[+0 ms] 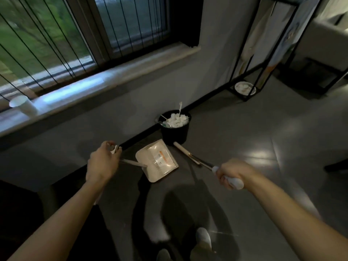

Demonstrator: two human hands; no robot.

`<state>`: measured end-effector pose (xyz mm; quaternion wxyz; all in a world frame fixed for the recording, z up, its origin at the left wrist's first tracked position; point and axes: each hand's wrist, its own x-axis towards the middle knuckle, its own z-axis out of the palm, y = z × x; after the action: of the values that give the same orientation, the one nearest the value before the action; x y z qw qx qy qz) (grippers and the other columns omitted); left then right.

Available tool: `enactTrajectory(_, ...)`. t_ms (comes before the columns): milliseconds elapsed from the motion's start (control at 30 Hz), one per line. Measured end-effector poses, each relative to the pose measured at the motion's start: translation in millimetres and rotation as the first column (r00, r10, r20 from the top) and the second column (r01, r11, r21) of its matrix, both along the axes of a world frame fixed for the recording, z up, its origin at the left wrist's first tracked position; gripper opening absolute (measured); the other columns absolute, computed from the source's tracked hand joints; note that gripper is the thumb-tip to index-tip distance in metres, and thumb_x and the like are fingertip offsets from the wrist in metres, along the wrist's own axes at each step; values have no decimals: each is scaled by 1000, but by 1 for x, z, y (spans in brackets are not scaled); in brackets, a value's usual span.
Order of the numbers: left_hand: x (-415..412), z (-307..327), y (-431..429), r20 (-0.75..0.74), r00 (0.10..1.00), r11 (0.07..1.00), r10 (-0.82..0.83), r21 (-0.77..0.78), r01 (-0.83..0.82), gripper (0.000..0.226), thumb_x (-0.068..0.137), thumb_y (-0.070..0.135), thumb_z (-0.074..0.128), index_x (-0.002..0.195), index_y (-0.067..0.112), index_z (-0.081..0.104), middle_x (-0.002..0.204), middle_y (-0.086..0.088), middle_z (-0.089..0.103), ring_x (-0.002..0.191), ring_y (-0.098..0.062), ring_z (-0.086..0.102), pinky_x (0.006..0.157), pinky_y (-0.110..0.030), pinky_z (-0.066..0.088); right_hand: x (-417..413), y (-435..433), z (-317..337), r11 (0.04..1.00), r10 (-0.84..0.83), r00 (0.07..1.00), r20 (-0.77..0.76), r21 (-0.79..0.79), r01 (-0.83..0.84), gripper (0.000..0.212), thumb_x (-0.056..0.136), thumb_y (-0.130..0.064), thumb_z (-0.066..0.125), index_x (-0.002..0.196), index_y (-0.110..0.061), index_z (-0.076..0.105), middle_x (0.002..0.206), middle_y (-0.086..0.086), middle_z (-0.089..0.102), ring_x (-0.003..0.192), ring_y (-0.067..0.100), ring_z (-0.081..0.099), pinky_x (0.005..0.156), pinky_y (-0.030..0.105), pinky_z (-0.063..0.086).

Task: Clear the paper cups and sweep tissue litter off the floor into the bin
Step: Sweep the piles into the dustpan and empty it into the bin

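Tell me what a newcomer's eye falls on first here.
The black bin against the wall, heaped with white tissue, draws the eye first. Just in front of it, against the dark floor, are the pale dustpan and the broom. A lone paper cup stands on the windowsill at far left.

Black bin (175,135) brims with crumpled white tissue (177,120).

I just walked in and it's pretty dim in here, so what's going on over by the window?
A person is sweeping up. The left hand grips the handle of a dustpan that sits on the floor. The right hand grips a broom, its far end down beside the black bin. The bin is heaped with white tissue. One paper cup stands on the windowsill.
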<state>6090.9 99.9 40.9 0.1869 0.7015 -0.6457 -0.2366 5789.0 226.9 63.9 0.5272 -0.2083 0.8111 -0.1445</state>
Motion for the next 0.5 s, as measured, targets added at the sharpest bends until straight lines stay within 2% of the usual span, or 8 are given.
enactTrajectory(67, 3, 20, 2, 11, 1000, 998, -19, -53, 19, 33, 93, 36, 54, 120, 18, 55, 105, -13, 66, 88, -31, 63, 81, -44, 54, 6, 4, -1, 996, -80, 996, 26, -36, 81, 24, 84, 7, 56, 61, -1, 56, 39, 7, 49, 25, 13, 44, 33, 13, 32)
enactTrajectory(133, 5, 39, 5, 27, 999, 993, -29, -116, 32, 33, 93, 35, 55, 120, 16, 55, 104, -12, 65, 90, -32, 63, 83, -44, 53, 10, 10, -5, 984, -169, 985, 32, -58, 171, 22, 87, 11, 50, 67, 2, 55, 48, 9, 46, 24, 14, 40, 33, 14, 33)
enactTrajectory(233, 11, 62, 9, 3, 1000, 980, -29, -197, 29, 31, 92, 33, 56, 118, 15, 57, 99, -11, 66, 78, -27, 64, 78, -43, 55, 10, 17, -10, 981, -171, 984, -58, -108, 164, 18, 84, 7, 53, 68, 4, 59, 40, 10, 48, 37, 20, 47, 42, 25, 40)
enactTrajectory(300, 18, 74, 9, 39, 998, 968, -46, -247, 54, 32, 91, 36, 56, 117, 17, 58, 99, -12, 68, 79, -31, 65, 79, -46, 55, 9, 20, -7, 972, -196, 975, -101, -155, 179, 21, 82, 6, 55, 62, 4, 58, 36, 10, 48, 43, 24, 50, 48, 29, 42)
enactTrajectory(400, 27, 90, 7, 16, 998, 946, -64, -318, 66, 31, 90, 38, 57, 116, 20, 59, 99, -11, 68, 81, -34, 66, 79, -50, 55, 5, 21, -1, 955, -226, 965, -134, -225, 193, 21, 81, 4, 57, 61, 5, 58, 53, 18, 55, 55, 29, 56, 56, 32, 43)
enactTrajectory(500, 25, 104, 2, -25, 995, 922, -95, -379, 78, 30, 89, 37, 58, 113, 19, 59, 98, -11, 67, 82, -33, 65, 77, -50, 55, 6, 20, 8, 941, -223, 969, -102, -281, 187, 21, 86, 1, 52, 65, -1, 54, 63, 15, 56, 56, 26, 54, 54, 25, 42)
